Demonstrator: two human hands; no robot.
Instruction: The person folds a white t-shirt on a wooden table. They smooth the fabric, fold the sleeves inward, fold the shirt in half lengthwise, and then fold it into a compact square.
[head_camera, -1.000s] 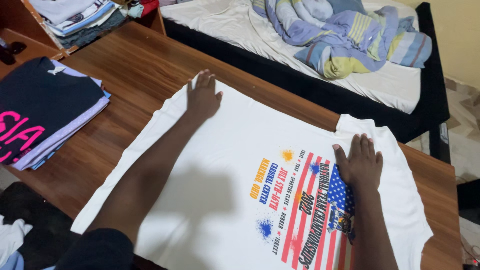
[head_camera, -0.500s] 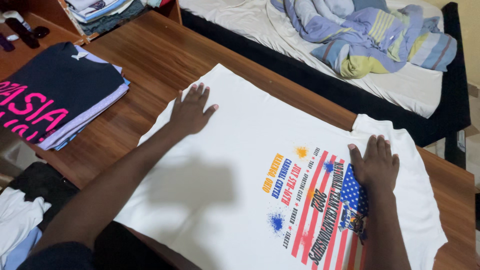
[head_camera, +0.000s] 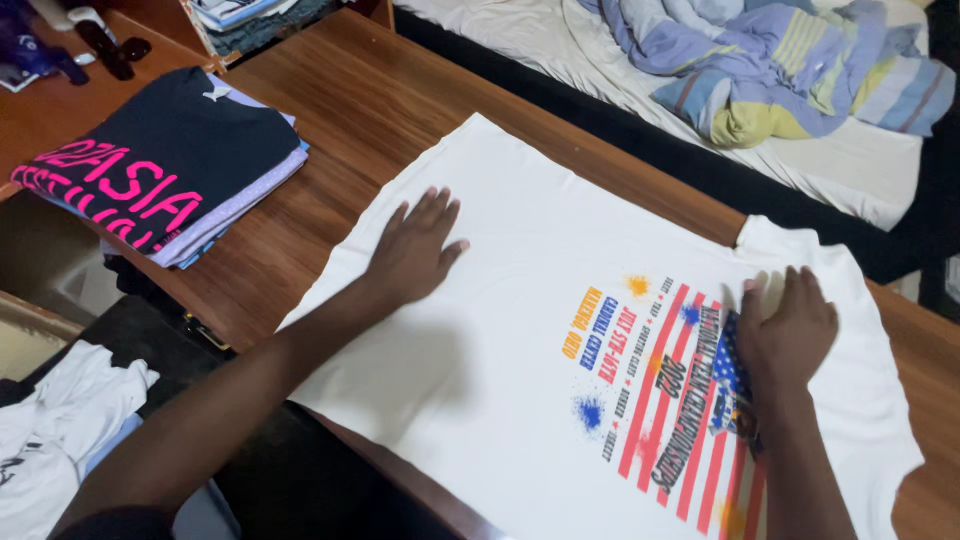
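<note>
- Smoothing is the work in hand, I judge: the white shirt (head_camera: 520, 330) lies spread flat, print side up, on the wooden table (head_camera: 340, 100), its near hem hanging a little over the table's near edge. To do it well, strokes should run from the middle outward, so creases go to the edges and do not pile up.
- Beyond the table stands a bed (head_camera: 850, 170) with a rumpled striped blanket (head_camera: 790, 60); neither touches the shirt.
- On the table's left end, well apart from the shirt, sits a stack (head_camera: 170, 165) of folded shirts, a dark one with pink lettering on top. Keeping the cloth clear of it gives room to work.
- The striped print (head_camera: 690, 400) covers the shirt's right half; printed cloth is likely stiffer and may want firmer pressure.
- The left hand (head_camera: 415, 255) lies palm down on the plain left half, fingers spread and straight, gripping nothing. Flat pressure like this suits smoothing; pinching would raise a ridge.
- The right hand (head_camera: 785, 335) rests on the print near the collar end, fingers slightly curled; whether they pinch any cloth I cannot tell.
- Small dark objects (head_camera: 100, 45) lie on a shelf at far left, too blurred to name.
</note>
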